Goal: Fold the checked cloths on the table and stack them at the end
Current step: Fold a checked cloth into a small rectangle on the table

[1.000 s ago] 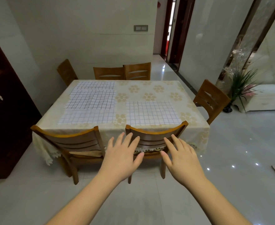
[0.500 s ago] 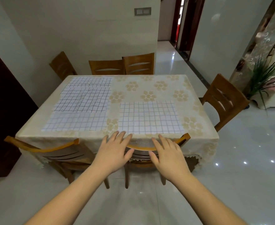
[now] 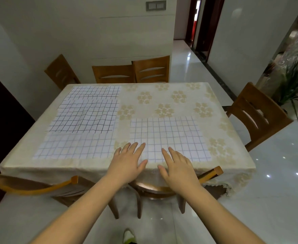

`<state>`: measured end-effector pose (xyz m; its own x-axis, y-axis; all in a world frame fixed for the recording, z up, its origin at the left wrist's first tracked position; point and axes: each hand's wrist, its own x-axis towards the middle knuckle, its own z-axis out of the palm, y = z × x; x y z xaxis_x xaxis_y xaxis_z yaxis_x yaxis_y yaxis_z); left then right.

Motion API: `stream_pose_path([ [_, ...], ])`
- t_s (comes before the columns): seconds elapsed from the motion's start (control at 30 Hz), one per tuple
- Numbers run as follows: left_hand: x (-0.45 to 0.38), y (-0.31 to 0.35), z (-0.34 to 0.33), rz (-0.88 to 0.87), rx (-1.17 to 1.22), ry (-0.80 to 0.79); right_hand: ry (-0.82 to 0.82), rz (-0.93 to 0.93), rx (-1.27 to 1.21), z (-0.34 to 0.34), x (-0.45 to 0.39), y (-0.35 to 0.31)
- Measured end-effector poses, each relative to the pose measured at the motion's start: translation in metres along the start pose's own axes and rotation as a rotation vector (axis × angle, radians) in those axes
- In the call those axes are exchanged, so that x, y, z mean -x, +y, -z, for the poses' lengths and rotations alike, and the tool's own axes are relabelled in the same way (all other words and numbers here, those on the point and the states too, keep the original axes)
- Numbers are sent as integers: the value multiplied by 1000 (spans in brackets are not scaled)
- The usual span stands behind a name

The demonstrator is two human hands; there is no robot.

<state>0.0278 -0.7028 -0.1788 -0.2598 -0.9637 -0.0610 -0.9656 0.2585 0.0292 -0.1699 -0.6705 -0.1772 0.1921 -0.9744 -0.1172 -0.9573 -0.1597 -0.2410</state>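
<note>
Now both hands reach over the near edge of the bench (image 3: 232, 162), which wears a cream tablecloth printed with tan flowers. Left hand (image 3: 127, 161) and right hand (image 3: 177, 164) lie flat with fingers straight, grasping nothing, their fingertips on the near edge of the white cloth with thin blue checks (image 3: 169, 134). Three more checked cloths overlap on the bench's left side: a blue-checked one (image 3: 70, 147) nearest, a black-checked one (image 3: 88, 115) in the middle, another black-checked cloth (image 3: 95, 91) farthest.
</note>
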Motion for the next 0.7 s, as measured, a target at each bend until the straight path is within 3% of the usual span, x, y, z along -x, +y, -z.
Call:
stream_pose_path([
  [0.33,-104,-80,-21,-69,-25,-22,-79,-75,48,-28,-118,-49],
  [0.7,-149,-97,-83,-27,52,-250,-227,-133,106,-66,-175,-27],
])
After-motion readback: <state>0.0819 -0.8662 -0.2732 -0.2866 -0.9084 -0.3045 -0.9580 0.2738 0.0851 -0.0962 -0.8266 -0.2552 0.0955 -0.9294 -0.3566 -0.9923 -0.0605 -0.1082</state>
